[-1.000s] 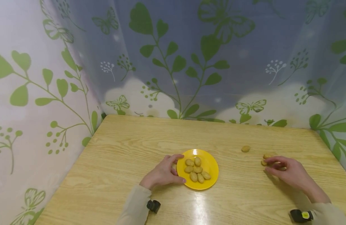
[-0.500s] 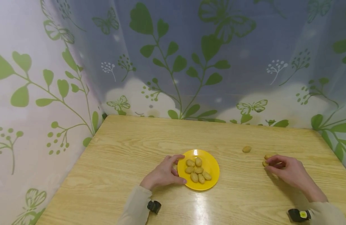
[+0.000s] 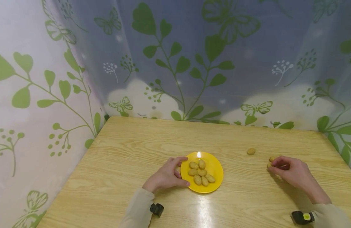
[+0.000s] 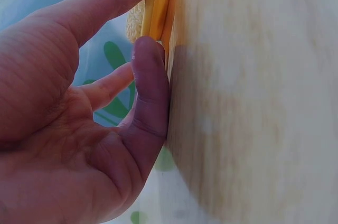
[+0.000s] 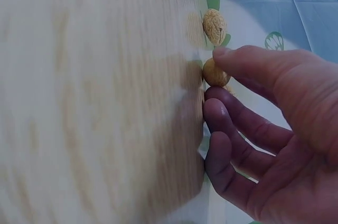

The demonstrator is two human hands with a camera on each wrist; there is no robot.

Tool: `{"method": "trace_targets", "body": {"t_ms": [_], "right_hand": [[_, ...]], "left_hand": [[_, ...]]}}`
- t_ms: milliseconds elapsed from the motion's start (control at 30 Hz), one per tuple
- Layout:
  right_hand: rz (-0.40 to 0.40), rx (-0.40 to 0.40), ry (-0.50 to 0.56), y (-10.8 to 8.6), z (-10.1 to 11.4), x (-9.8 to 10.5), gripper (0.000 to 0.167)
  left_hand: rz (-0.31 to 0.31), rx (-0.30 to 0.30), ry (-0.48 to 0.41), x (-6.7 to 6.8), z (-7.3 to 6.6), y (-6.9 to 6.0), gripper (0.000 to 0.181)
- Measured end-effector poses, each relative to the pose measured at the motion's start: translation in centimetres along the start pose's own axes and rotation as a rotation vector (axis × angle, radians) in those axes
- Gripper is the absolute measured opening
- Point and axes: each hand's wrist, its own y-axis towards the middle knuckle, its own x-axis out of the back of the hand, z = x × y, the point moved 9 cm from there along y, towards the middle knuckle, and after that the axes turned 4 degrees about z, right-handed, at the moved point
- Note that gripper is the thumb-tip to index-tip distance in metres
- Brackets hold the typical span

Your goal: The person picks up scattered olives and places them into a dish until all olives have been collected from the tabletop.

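A yellow plate (image 3: 216,182) with several tan walnuts (image 3: 194,172) on it sits on the wooden table. My left hand (image 3: 164,176) holds its left rim, thumb at the near side and fingers round the far side; in the left wrist view the plate (image 4: 157,2) appears edge-on. To the right, my right hand (image 3: 293,172) pinches a walnut (image 5: 215,73) at the table surface between thumb and forefinger. Just behind those fingertips lies another walnut (image 3: 271,159), partly hidden. One more walnut (image 3: 251,151) rests alone farther back and to the left.
The wooden table (image 3: 141,142) runs back to a curtain (image 3: 181,88) printed with leaves and butterflies. A similar light cloth (image 3: 41,126) hangs along the left side. Small black cameras (image 3: 156,209) are strapped on both wrists.
The right thumb and forefinger have drawn closer together around the walnut. My left hand and the plate stay put; the whole head view has shifted slightly.
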Motion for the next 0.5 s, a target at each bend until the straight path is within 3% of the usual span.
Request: {"method": "trace_targets", "body": {"t_ms": [500], "right_hand": [[-0.015,0.029,0.020,-0.25,0.29,-0.11,0.017]], "left_hand": [[0.003,0.015,0.006,-0.04,0.19,0.04,0.085]]}}
